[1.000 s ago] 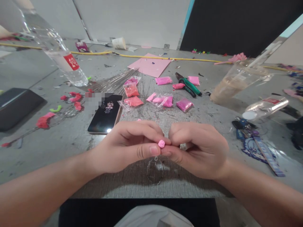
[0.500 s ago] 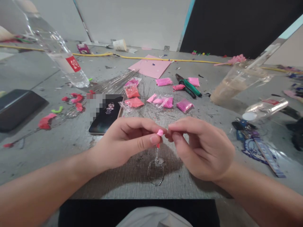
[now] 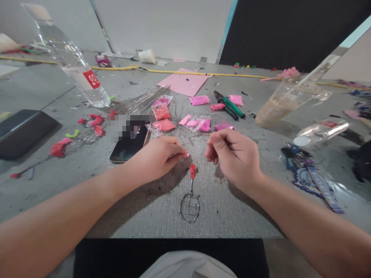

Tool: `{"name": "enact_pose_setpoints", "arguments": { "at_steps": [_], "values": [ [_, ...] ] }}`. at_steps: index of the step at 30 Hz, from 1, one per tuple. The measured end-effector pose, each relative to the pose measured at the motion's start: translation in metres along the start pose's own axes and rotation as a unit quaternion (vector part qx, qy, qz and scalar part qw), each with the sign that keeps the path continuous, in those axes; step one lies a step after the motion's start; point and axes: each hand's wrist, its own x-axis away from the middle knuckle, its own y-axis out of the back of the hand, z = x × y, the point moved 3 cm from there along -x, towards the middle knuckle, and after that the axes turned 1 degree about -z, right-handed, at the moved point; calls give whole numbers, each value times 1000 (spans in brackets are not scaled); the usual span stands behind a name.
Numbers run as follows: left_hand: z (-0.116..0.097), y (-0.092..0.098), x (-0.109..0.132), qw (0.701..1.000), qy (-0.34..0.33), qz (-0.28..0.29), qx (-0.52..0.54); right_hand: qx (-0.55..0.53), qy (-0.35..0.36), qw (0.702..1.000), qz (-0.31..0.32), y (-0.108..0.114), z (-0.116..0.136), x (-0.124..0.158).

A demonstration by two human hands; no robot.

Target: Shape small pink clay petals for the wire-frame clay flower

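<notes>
I have a grey, streaky table top (image 3: pixel 243 220) filling most of my view, and the two bare hands working near its middle. The right hand (image 3: pixel 236 154), right of centre, has its thumb and forefinger together; I cannot tell whether anything sits between them. Just above it in the frame, it partly covers a magenta packet (image 3: pixel 224 126). The left hand (image 3: pixel 162 156), left of centre, is well clear of the right, thumb and fingertips clamped on something small. Beyond them I see a tall clear plastic bottle with a red and white label (image 3: pixel 78 77) at upper left, and a clear plastic cup of pale brown drink (image 3: pixel 275 108) at upper right. A flat pink paper sheet (image 3: pixel 188 81) lies at upper centre, and a black-screened phone (image 3: pixel 127 148) rests just beside the left hand, partly behind it from where I look. Green-and-black handled pliers (image 3: pixel 232 108) lie right of upper centre, near a bright pink packet (image 3: pixel 199 100). Below the gap between the hands, touched by neither, a silvery wire racket shape (image 3: pixel 191 189) lies flat, its oval loop toward the bottom of the frame, a red lump (image 3: pixel 192 170) on its upper end. Smallest of all, a pale pink bit of soft material (image 3: pixel 188 155) pokes out from the left fingertips, near centre.
</notes>
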Motion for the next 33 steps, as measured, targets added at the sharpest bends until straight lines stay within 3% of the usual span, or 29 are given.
{"name": "enact_pose_setpoints", "arguments": {
  "at_steps": [6, 13, 19, 25, 29, 31, 33],
  "values": [
    [6, -7, 1, 995, -9, 22, -96, 46, -22, 999, 7, -4, -14, -5],
    [14, 0, 3, 996, 14, 35, -77, 88, -39, 995, -6, -2, -17, -6],
    [19, 11, 5, 990, 45, -4, -136, 132, -19, 990, -36, 1, -16, -4],
    [22, 15, 2, 988, 58, 56, -130, 79, -50, 996, -10, 1, -23, -8],
    [12, 23, -1, 990, 119, -43, -58, 48, -51, 997, 17, 0, -29, -9],
    [5, 25, -1, 984, 145, -95, 40, 51, -30, 998, 27, -1, -28, -8],
    [-2, 21, 1, 971, 162, -108, 142, 68, 6, 997, 34, -2, -23, -7]
  ]
}}
